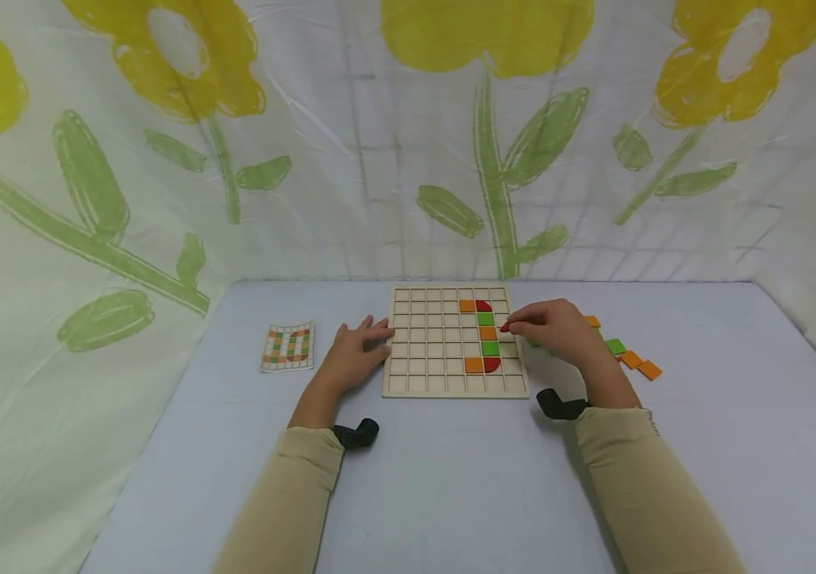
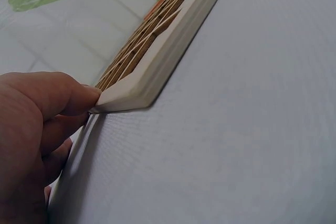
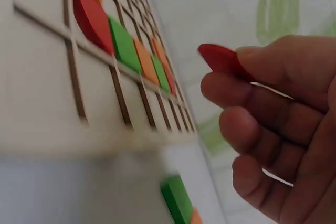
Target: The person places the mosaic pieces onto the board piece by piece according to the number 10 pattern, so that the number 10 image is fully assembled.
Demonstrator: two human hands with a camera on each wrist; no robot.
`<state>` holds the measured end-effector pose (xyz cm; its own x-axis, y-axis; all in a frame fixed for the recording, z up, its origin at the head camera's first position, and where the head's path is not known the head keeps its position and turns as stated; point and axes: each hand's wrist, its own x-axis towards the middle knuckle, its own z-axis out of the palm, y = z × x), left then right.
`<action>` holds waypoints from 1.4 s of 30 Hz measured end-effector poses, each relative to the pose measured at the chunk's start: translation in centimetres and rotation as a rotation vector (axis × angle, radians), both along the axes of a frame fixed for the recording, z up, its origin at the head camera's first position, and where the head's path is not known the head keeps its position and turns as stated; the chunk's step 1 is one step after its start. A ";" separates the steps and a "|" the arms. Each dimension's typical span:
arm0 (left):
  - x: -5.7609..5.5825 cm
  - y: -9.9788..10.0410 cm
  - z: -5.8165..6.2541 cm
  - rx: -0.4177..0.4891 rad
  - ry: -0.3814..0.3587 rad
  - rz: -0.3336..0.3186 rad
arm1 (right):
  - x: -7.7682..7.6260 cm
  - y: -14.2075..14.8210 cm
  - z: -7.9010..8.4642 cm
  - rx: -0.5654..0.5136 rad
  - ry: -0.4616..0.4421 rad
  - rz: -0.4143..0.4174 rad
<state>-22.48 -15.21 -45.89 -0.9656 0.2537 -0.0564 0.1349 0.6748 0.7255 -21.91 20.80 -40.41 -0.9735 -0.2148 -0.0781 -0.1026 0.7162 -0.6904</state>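
- A red piece point(image 1: 505, 327) is held above the board's right side, pinched by the right hand point(image 1: 560, 328).
- The left edge of the board point(image 1: 427, 349) is touched by the left hand point(image 1: 353, 359), fingers loosely extended.
- Loose tiles point(image 1: 631, 359) are scattered on the worktop point(image 1: 436, 486), right of the board.

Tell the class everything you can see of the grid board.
The board is pale, looks wooden and roughly square, with thin strips dividing it into shallow cells inside a rim. It lies flat on the table. Seven tiles, orange, green and red, sit in cells in its right half; most cells are bare. The left hand touches its left edge.
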 end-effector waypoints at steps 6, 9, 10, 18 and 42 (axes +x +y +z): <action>0.0 0.1 0.0 0.005 0.007 0.000 | 0.6 -3.4 -0.3 -0.078 -0.020 0.076; 0.0 0.1 0.0 0.006 0.005 0.006 | 0.9 -4.6 -0.5 -0.089 0.031 0.148; 0.0 0.1 0.0 0.009 0.006 0.004 | 1.0 -4.9 -0.5 -0.086 0.050 0.176; 0.1 -0.2 0.1 0.008 0.012 0.006 | 1.6 -6.2 0.2 -0.091 0.053 0.212; 0.0 -0.1 0.3 0.004 0.017 -0.016 | 1.9 -8.9 -1.6 0.094 0.053 0.162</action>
